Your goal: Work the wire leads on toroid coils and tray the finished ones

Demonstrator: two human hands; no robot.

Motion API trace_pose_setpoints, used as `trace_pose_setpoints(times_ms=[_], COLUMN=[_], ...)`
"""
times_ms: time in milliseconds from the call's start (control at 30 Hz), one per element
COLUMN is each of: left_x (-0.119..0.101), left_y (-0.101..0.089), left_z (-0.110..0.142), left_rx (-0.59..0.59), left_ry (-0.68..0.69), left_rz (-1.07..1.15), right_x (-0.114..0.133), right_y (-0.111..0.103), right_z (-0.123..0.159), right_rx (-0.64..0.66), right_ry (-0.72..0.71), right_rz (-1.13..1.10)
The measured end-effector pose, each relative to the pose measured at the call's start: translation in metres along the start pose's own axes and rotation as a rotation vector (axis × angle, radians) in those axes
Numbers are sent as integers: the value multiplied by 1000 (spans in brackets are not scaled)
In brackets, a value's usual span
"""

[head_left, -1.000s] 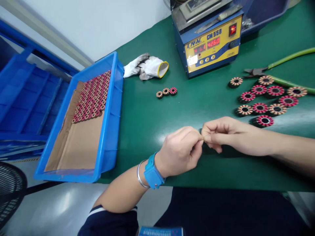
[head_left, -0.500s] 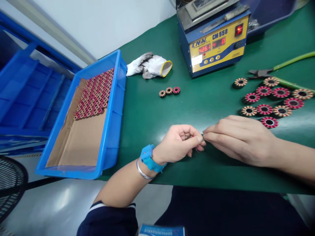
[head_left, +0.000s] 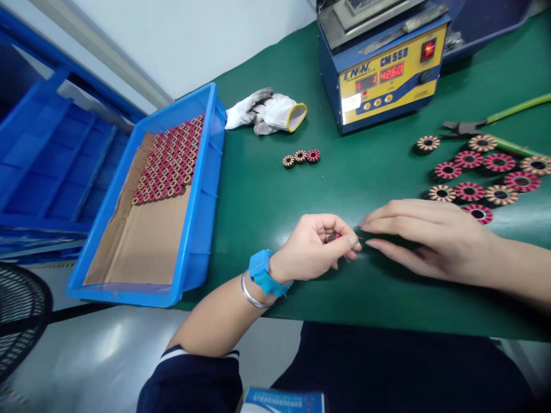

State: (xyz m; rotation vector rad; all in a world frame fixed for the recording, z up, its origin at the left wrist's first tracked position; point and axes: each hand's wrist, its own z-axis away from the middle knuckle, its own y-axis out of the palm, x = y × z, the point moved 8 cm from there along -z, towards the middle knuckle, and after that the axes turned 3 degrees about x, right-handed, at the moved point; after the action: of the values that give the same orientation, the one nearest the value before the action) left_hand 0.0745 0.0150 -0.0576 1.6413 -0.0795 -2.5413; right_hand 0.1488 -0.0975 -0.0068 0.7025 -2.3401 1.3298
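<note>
My left hand (head_left: 316,246) is closed on a small red-wound stator coil (head_left: 333,237), mostly hidden by the fingers. Thin wire ends stick out beside the thumb tip. Just to its right, my right hand (head_left: 439,241) has its fingers stretched out and the thumb apart from them, a short gap from those wire ends. Several red and copper stator coils (head_left: 469,191) stand on the green table behind my right hand. Three smaller-looking coils (head_left: 300,156) sit touching in a row farther back, beyond my left hand.
A blue tray (head_left: 200,229) lined with cardboard stands at left, packed with coils at its far end. White gloves (head_left: 279,112) lie near its far corner. At the back is a yellow-fronted solder pot (head_left: 387,80) with lit digits. Green-handled cutters (head_left: 462,127) lie at right.
My hands were pinched together tip to tip; now they are apart. My right hand has turned palm down and its fingers have spread. The coil in my left hand has come into sight.
</note>
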Motion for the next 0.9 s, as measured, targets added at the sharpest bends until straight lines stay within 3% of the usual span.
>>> trace_pose_setpoints(times_ms=[133,233,300,400,467,533,633,700,800,900], left_x=[4,2,-13,-42,-49,-43,-14,-1,4,5], left_y=[3,5,3,11,15,8,-1,0,0,3], left_z=[-2,-1,4,23,30,23,5,0,-3,-2], left_rx=[47,53,-13,-131,-160,-140,-30,27,51,73], left_ry=[-78,-9,206,639,746,607,185,4,-69,-78], left_rz=[119,38,-178,-631,-740,-588,-152,49,153,145], right_x=[16,17,4,-21,-25,-25,-14,2,17,26], right_y=[4,6,7,28,42,38,13,3,3,6], right_z=[4,-1,-6,-3,3,2,-2,1,6,7], right_rx=[48,61,66,185,267,224,33,-42,-45,-32], right_ry=[-212,-172,35,473,637,599,269,43,-138,-234], right_rz=[238,186,-26,-568,-798,-767,-344,-27,250,354])
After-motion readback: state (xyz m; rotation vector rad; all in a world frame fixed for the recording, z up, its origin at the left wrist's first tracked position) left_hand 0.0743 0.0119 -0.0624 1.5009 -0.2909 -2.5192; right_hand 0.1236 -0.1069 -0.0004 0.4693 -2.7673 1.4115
